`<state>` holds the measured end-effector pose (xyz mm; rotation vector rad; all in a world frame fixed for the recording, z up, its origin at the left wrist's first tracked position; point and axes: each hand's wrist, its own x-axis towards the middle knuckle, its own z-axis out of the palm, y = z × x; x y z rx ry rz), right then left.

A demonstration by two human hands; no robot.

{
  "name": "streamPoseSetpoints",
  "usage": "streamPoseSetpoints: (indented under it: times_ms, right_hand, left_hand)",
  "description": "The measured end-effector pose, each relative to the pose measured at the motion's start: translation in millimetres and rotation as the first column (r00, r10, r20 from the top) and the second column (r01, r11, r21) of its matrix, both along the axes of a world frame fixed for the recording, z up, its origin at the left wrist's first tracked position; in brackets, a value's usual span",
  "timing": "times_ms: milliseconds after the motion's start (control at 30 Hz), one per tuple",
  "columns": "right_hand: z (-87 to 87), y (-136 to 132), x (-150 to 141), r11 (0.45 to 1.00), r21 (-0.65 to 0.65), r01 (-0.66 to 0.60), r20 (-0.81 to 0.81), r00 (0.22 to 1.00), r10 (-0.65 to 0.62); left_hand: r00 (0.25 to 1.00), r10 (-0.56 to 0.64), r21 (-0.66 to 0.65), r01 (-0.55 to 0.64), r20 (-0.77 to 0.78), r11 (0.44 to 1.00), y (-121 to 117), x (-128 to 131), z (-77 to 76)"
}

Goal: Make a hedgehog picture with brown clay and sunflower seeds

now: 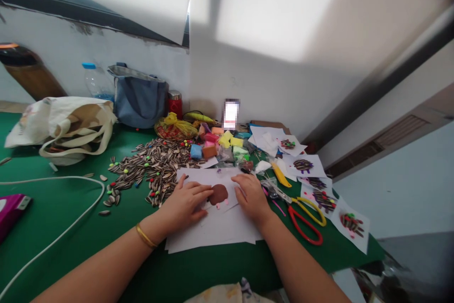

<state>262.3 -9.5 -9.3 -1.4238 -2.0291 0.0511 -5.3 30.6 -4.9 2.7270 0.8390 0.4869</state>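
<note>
A flat brown piece of modelling clay [218, 194] lies on white paper [213, 234], with small pink bits along its lower edge. My left hand [187, 201] rests palm down on the paper, its fingers stretched out and the fingertips touching the clay's left edge. On the right side of the paper, my right hand [251, 196] lies with its fingers bent but apart, a small gap from the clay. Nothing shows in either hand. A heap of striped sunflower seeds [159, 163] mixed with coloured beads spreads to the left of the paper.
Scissors [305, 220] with red and yellow handles and a yellow craft knife [281, 174] lie right of the paper. Finished seed pictures [351, 222] line the right edge. Behind are coloured clay packs [209, 151], a phone [231, 114] and bags [140, 97]. A white cable [71, 222] crosses the left.
</note>
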Motion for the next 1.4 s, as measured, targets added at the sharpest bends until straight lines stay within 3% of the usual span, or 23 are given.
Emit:
streamPoseSetpoints:
  times_ms: [167,300,1100,1233,1400]
  right_hand:
    - [-1.1,-3,-15,0.979,-0.143,-0.143,0.018,0.989,0.147]
    - [-1.1,-2,-21,0.966,-0.206,-0.158,0.022,0.986,0.166]
    - [0.3,-2,-33,0.932,-0.297,-0.207,0.004,0.976,0.218]
    - [-4.6,0,-27,0.966,-0.216,-0.146,-0.020,0.989,0.145]
    - [-10.6,3,-22,0.973,-0.207,-0.099,-0.050,0.995,0.090]
  left_hand:
    - [1.000,0.000,-0.021,0.000,-0.023,1.000,-4,1,5.9]
    - [0.999,0.003,-0.037,-0.004,-0.033,0.999,-6,2,10.2]
    - [1.000,0.023,-0.061,-0.024,-0.013,0.998,-5,3,7.3]
    - [0.999,0.003,-0.016,-0.004,-0.040,1.000,-4,2,7.8]
    - [0.998,-0.054,0.095,0.058,-0.044,0.994,-4,3,7.9]
